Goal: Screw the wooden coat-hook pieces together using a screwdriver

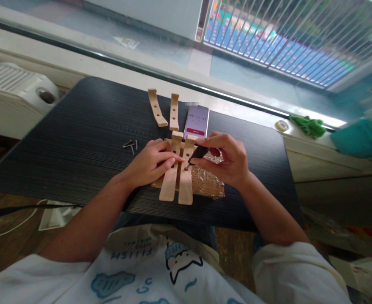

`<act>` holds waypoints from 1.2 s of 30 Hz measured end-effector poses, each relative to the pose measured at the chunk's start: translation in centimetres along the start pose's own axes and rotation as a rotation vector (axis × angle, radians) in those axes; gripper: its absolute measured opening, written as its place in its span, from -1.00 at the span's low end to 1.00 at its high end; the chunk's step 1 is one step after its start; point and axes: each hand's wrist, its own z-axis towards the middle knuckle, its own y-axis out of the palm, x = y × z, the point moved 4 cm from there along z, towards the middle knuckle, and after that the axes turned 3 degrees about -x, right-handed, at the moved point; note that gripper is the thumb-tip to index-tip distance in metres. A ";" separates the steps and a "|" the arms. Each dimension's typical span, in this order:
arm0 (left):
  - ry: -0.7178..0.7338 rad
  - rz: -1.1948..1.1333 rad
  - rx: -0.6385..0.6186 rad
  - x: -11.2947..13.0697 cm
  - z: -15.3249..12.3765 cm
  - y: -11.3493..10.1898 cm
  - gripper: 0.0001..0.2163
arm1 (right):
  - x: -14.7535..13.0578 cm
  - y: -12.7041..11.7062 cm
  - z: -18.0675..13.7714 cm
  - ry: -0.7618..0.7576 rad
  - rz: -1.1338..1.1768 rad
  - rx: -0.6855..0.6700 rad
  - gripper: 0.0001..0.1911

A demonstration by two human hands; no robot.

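Observation:
My right hand (228,159) is closed round the black handle of a screwdriver (200,153). Its thin tip points down at a lower hole of the right curved wooden piece (186,188). Beside that lies a second curved wooden piece (168,188), with holes along it. My left hand (154,162) presses on this second piece from the left, thumb and forefinger reaching across it toward the screwdriver tip. Both pieces rest on a brown block (206,181) wrapped in clear plastic. Whether a screw sits under the tip is too small to tell.
Two more curved wooden pieces, one at left (156,109) and one at right (173,112), lie farther back. A phone (197,120) showing a timer stands near them. Several screws (130,145) lie left on the black table (87,126). A green cloth (308,126) is on the sill.

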 end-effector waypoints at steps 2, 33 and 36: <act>0.006 0.001 0.004 0.0 0.0 0.0 -0.69 | -0.1 0.0 0.0 -0.017 -0.006 0.019 -0.68; -0.026 -0.019 -0.020 0.0 0.2 -0.1 -0.65 | 0.3 -0.3 -0.9 0.105 -0.139 0.015 -0.56; -0.016 -0.015 -0.016 -0.1 0.2 0.0 -0.65 | 0.9 -1.2 -1.1 0.215 -0.027 0.141 -0.56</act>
